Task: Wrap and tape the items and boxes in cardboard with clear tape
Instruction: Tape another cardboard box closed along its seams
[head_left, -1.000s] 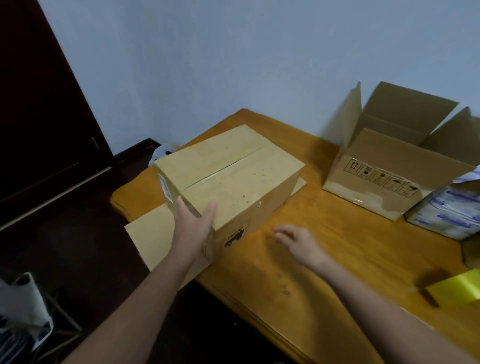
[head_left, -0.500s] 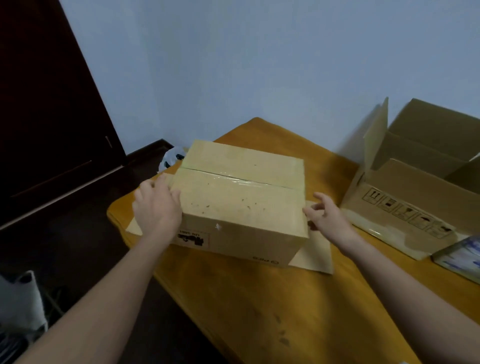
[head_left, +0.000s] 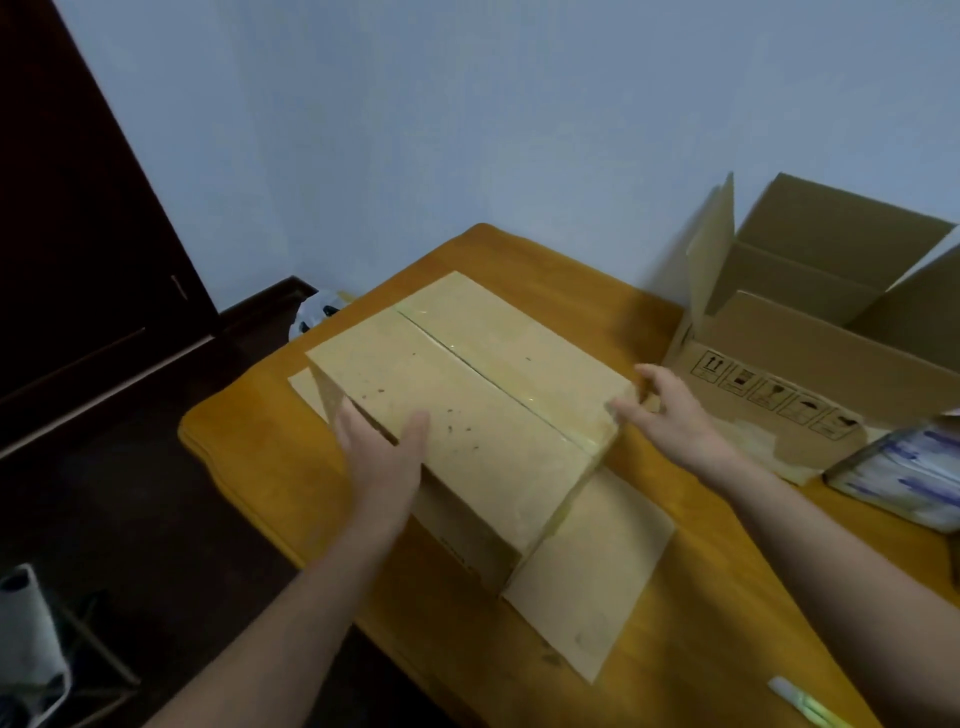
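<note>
Cardboard box, taped, is held between the fingers: near edge gripped by left hand, far corner by right hand; sheet beneath.

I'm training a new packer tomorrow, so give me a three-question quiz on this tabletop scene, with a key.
1. True or false: the taped box sits directly on the table.
2. What does the left hand hold? A) scissors B) the taped box C) a tape roll
3. Fill in: the open carton stands to the person's ____ of the taped box.
Key: 1 false, a flat cardboard sheet lies between the taped box and the table; 2 B; 3 right.
</note>
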